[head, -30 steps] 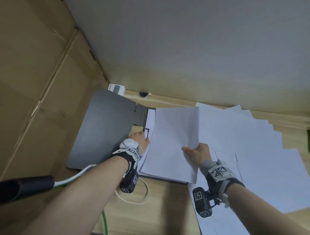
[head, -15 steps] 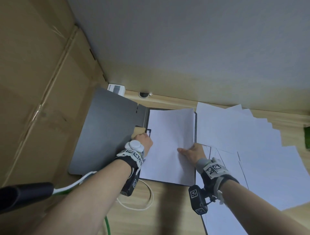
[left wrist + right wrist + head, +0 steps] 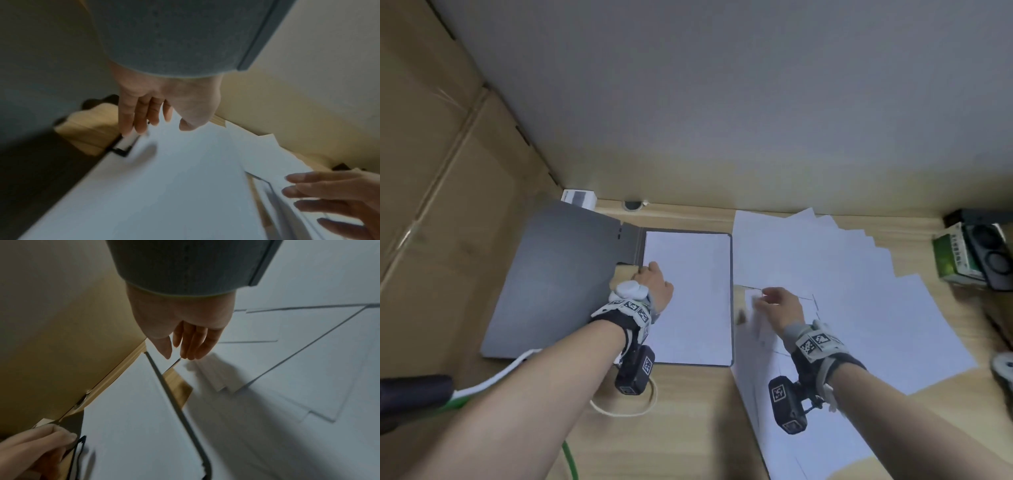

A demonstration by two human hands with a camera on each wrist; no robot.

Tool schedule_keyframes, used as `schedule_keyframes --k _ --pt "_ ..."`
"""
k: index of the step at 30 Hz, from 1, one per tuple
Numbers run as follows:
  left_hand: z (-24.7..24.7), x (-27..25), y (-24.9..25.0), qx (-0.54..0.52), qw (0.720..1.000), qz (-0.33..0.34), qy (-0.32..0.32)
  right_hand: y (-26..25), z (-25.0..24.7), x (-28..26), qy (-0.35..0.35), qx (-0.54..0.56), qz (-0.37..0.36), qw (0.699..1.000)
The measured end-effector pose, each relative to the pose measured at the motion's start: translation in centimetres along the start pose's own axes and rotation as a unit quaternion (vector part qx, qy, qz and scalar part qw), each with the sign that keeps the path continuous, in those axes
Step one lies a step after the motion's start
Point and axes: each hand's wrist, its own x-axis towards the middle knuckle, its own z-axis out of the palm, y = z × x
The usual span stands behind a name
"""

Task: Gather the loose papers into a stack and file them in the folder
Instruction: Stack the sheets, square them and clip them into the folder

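One sheet filed: paper [image 3: 688,294] lies flat in the open folder [image 3: 558,274] on the counter [image 3: 688,428].
Left: loose papers [image 3: 859,291] fanned beside the folder, ungathered.
Left hand [image 3: 654,286]: fingers [image 3: 131,120] curled at the folder's clip.
Right hand [image 3: 780,305]: fingers loosely spread, empty, over the papers.

Both bare forearms reach forward, each wrist strapped with a marker band. The left hand [image 3: 654,286] points its fingers [image 3: 131,120] down, lightly curled together. The right hand [image 3: 779,305] hovers, its fingers [image 3: 192,344] loosely extended, holding nothing.
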Motion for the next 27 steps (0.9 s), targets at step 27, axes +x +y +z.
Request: schedule_keyframes --k 27 --pt "15.6 -12.5 30.3 0.042 0.908 0.406 -0.096 21.0 -26.1 2.1 0.111 0.055 0.131 0.984"
